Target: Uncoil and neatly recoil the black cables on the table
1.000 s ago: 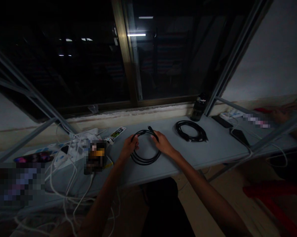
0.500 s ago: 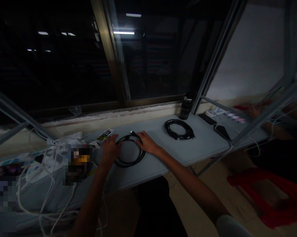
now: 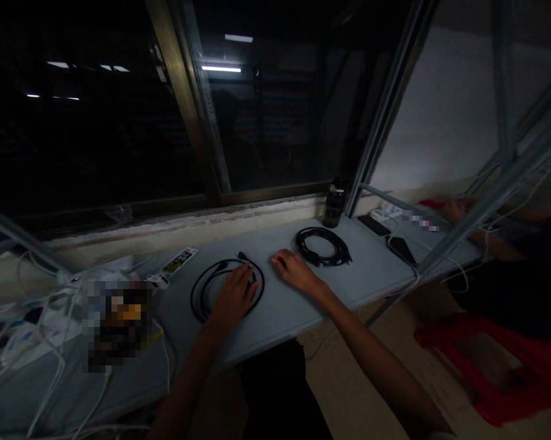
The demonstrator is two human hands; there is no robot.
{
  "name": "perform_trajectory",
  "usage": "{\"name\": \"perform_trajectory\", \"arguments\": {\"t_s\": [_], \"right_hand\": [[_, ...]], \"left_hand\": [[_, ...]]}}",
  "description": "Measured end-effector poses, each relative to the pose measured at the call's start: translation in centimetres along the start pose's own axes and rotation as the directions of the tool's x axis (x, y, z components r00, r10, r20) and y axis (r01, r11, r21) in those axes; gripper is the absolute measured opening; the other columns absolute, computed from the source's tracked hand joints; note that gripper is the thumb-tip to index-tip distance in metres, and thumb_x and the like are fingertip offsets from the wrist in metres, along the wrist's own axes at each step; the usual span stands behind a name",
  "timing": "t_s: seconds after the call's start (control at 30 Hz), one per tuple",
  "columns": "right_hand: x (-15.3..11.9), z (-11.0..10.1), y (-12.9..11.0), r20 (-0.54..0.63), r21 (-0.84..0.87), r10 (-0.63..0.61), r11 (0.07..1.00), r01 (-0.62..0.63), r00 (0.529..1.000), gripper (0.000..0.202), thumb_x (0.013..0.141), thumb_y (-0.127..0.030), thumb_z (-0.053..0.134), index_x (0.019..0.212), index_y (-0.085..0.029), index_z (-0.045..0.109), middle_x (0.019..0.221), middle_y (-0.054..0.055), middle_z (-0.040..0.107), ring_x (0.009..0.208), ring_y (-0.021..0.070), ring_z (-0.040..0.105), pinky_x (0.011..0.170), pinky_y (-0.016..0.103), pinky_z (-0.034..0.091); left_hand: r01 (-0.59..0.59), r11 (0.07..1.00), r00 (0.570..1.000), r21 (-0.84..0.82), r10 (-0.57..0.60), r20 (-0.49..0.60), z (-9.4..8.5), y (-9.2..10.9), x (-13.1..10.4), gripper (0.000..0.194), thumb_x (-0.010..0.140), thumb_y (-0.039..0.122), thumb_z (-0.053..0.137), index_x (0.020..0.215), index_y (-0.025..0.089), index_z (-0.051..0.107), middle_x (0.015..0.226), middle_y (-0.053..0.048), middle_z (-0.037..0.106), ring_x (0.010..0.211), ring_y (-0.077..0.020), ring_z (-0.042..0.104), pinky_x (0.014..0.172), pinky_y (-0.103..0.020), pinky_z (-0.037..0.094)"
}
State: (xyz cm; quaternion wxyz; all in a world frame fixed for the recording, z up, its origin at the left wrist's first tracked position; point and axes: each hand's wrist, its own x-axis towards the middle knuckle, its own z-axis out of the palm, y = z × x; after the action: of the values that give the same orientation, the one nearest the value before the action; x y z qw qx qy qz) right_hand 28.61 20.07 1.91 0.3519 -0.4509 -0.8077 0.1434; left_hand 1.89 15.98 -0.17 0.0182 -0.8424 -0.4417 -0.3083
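My left hand (image 3: 233, 296) lies over the right side of a loosely coiled black cable (image 3: 196, 284), its fingers stretched out flat. Part of the coil is hidden beneath this hand; two of the cable's plug ends point up at the far side. To the right of that coil, my right hand (image 3: 297, 270) is over the tabletop, touching neither coil as far as I can see. Its fingers are bent and slightly apart, with nothing visible in them. A second, thicker coil of black cable (image 3: 310, 247) sits just beyond my right hand.
On the grey table (image 3: 275, 327) a dark bottle (image 3: 334, 203) stands by the window ledge. White cables (image 3: 51, 354) tangle at the left, near a printed packet (image 3: 179, 261). Metal posts (image 3: 468, 205) cross at the right, where another person's hand (image 3: 454, 211) shows. A red stool (image 3: 445, 348) stands below.
My right hand has let go of the loose coil and moved right. My left hand has shifted from the coil's left edge onto its right side. The camera view has turned slightly.
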Motion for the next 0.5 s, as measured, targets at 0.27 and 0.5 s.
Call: {"name": "perform_trajectory", "arguments": {"t_s": [0.27,0.5], "right_hand": [[-4.5,0.2,1.3,0.034,-0.246,-0.069,0.966,0.075,0.997,0.006,0.117,-0.021,0.059,0.113,-0.019,0.064,0.109,0.010,0.069,0.104,0.0264,0.066,0.098,0.036,0.053],[-4.4,-0.3,0.2,-0.100,-0.112,-0.048,0.993,0.037,0.994,0.020,0.120,-0.034,0.053,0.108,-0.022,0.064,0.104,0.009,0.069,0.099,0.0258,0.066,0.094,0.037,0.054]], "left_hand": [[-0.018,1.000,0.996,-0.015,0.017,-0.083,0.0,0.0,-0.5,0.035,0.119,0.036,0.053,0.145,0.021,0.070,0.156,-0.015,0.068,0.143,-0.0328,0.067,0.123,-0.056,0.056],[-0.038,0.997,0.987,-0.069,0.026,-0.158,-2.8,2.0,0.3,0.029,0.119,0.034,0.050,0.127,0.022,0.075,0.126,-0.011,0.080,0.117,-0.0294,0.075,0.112,-0.050,0.058]]}}
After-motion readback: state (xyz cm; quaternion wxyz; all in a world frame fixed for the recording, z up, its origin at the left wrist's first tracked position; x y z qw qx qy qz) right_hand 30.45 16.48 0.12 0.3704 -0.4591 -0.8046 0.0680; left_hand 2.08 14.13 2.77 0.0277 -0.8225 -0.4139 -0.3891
